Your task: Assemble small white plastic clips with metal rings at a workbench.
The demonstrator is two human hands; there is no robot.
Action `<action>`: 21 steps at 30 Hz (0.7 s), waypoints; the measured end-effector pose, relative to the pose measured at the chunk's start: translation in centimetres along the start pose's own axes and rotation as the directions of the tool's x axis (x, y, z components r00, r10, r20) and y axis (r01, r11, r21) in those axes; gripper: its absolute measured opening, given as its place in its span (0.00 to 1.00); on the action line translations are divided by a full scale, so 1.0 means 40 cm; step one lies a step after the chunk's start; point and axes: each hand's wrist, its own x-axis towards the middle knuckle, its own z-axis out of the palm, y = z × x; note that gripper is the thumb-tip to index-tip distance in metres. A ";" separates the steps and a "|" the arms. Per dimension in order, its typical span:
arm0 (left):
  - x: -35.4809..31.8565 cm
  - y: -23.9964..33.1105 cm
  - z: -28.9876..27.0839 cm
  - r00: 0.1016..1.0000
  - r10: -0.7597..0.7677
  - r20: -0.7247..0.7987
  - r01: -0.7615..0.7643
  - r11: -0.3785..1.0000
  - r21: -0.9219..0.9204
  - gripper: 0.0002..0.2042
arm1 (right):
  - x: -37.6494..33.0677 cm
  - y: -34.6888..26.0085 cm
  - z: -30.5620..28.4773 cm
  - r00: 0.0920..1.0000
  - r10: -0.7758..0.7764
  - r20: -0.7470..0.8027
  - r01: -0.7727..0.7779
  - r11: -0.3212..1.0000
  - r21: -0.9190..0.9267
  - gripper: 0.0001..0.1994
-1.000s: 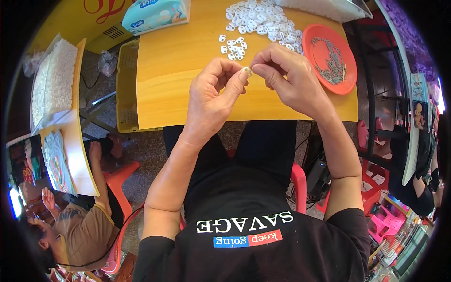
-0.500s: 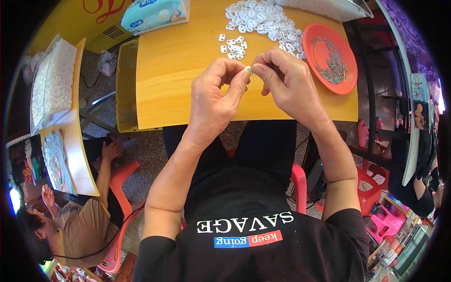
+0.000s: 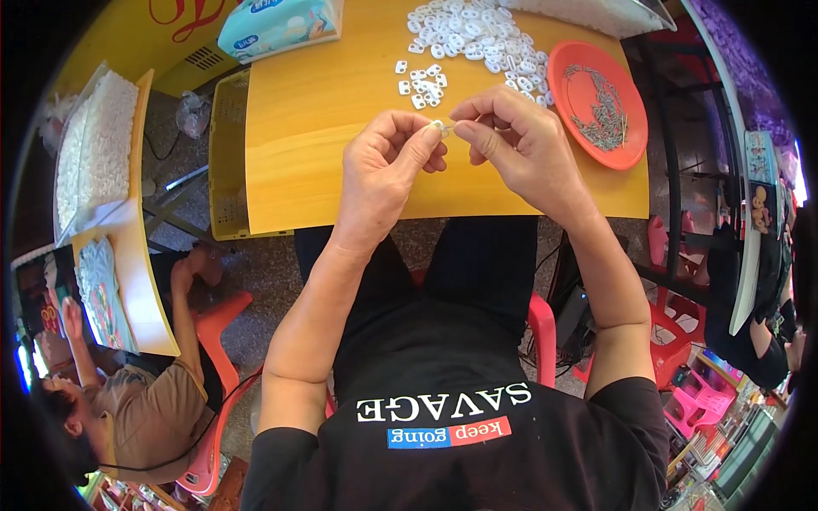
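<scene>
Above the near part of the yellow table (image 3: 307, 170), my two hands meet almost fingertip to fingertip. My left hand (image 3: 380, 166) pinches a small white plastic piece (image 3: 438, 125) between thumb and forefinger. Closed in a pinch, my right hand (image 3: 524, 153) grips one end of a thin metal pin (image 3: 452, 128) that reaches the white piece; whether it passes into a hole is too small to tell. Beyond my hands lie a small group of white two-holed plastic pieces (image 3: 422, 86) and a larger heap of white pieces (image 3: 469, 32).
A red plate (image 3: 632, 145) of thin metal pins (image 3: 603, 115) stands at the right. At the back are a tissue pack (image 3: 285, 27) and a clear bag of white pieces (image 3: 596, 13). Another person (image 3: 153, 400) sits at a side table (image 3: 158, 298) on the left.
My fingertips have drawn slightly apart, showing the thin pin between them. My left hand has shifted a little left. The person at the left has moved their arms.
</scene>
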 end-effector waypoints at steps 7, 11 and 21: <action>-0.007 0.017 0.006 1.000 0.011 0.028 -0.012 0.999 0.032 0.08 | 0.012 0.015 -0.009 0.968 -0.251 0.015 0.249 0.945 -0.212 0.04; -0.012 0.024 0.011 0.999 0.031 0.031 -0.033 0.997 0.073 0.07 | 0.006 -0.002 -0.009 0.998 -0.046 0.032 0.047 0.999 -0.024 0.04; -0.001 -0.002 0.027 0.996 0.080 -0.026 -0.075 0.986 0.150 0.07 | 0.005 0.024 0.020 0.998 0.012 -0.059 -0.009 0.999 0.049 0.06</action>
